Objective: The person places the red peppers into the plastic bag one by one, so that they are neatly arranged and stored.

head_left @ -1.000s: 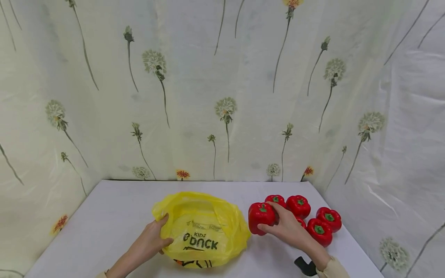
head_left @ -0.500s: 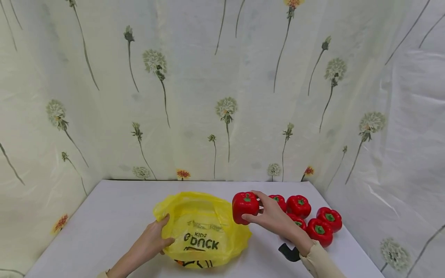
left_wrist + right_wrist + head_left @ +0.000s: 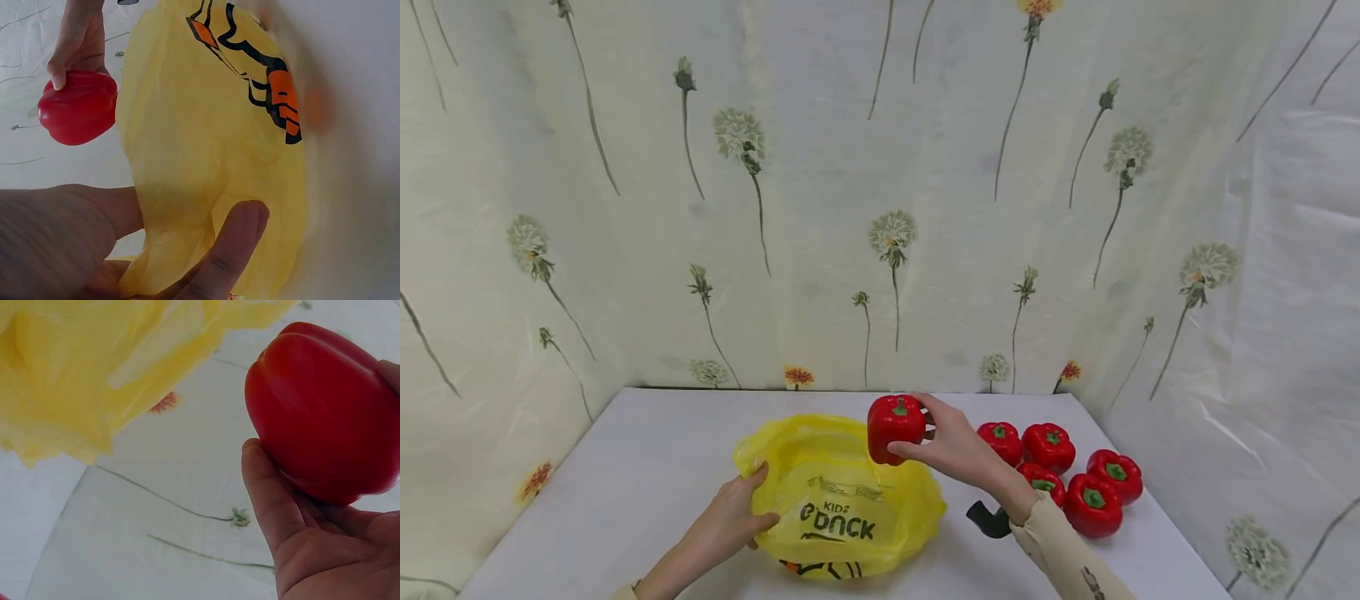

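A red bell pepper with a green stem is held by my right hand, thumb in front and fingers behind. In the head view it overlaps the back right rim of a yellow plastic bag. That bag stands on the table with its mouth open and dark lettering showing. My left hand grips the bag's left side, thumb outside; the fingertips are partly hidden. In the right wrist view the pepper sits between thumb and fingers, apart from the bag.
Several more red bell peppers stand grouped at the table's right side. A black strap-like piece shows beside my right wrist. The white table ends at a flower-print curtain behind and at both sides.
My right hand has carried the bell pepper left and upward, from near the other peppers to the bag's rim. The left hand and the bag have stayed nearly still.
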Motion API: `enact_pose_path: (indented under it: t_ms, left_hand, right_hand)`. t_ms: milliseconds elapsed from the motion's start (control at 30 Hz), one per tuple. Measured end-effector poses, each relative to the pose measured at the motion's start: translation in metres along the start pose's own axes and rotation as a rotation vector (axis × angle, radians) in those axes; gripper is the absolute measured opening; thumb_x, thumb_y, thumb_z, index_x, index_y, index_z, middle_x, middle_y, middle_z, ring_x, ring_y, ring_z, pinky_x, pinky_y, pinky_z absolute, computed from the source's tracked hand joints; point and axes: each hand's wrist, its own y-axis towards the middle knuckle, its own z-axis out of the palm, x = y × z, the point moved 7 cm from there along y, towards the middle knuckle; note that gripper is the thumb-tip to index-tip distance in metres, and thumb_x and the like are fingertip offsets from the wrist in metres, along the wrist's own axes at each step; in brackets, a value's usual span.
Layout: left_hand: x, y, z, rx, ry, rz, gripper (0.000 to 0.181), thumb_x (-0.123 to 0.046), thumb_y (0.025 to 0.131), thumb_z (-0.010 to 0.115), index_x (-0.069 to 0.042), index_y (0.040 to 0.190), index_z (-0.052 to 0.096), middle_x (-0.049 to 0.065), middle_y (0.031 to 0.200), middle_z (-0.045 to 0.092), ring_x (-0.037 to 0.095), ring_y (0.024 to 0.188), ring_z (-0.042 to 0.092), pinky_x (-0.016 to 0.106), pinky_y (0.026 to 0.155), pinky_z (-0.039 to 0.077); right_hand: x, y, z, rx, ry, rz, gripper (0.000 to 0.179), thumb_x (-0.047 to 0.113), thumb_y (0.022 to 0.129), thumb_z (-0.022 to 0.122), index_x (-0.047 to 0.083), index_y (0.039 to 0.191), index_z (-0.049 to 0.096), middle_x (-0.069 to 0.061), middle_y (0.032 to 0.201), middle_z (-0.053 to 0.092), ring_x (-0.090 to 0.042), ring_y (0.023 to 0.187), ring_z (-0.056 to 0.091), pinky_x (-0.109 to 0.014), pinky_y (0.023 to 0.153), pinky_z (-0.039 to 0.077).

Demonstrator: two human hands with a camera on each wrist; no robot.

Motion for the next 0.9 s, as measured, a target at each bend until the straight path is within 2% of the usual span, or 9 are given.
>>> enact_pose_path:
  t_ms: [567,900]
  left_hand:
    - [0.004,0.0,0.001,0.002,-0.021,-0.006,0.074,-0.011,0.084,0.072,0.014,0.142,0.034,0.04,0.142,0.035,0.015,0.043,0.058,0.028,0.046,0.05]
    - [0.005,0.001,0.004,0.0,-0.006,-0.015,0.071,-0.014,0.087,0.07,0.015,0.141,0.034,0.041,0.138,0.04,0.014,0.042,0.056,0.027,0.043,0.047]
  right_hand:
    - [0.028,0.019,0.015,0.097,0.032,-0.036,0.08,0.053,0.073,0.078,0.022,0.139,0.045,0.006,0.124,0.06,-0.02,0.107,0.06,-0.032,0.076,0.058]
    - [0.044,0.039,0.048,0.197,0.112,-0.056,0.08,0.05,0.077,0.077,0.024,0.143,0.04,0.003,0.125,0.061,-0.018,0.102,0.065,-0.034,0.082,0.057]
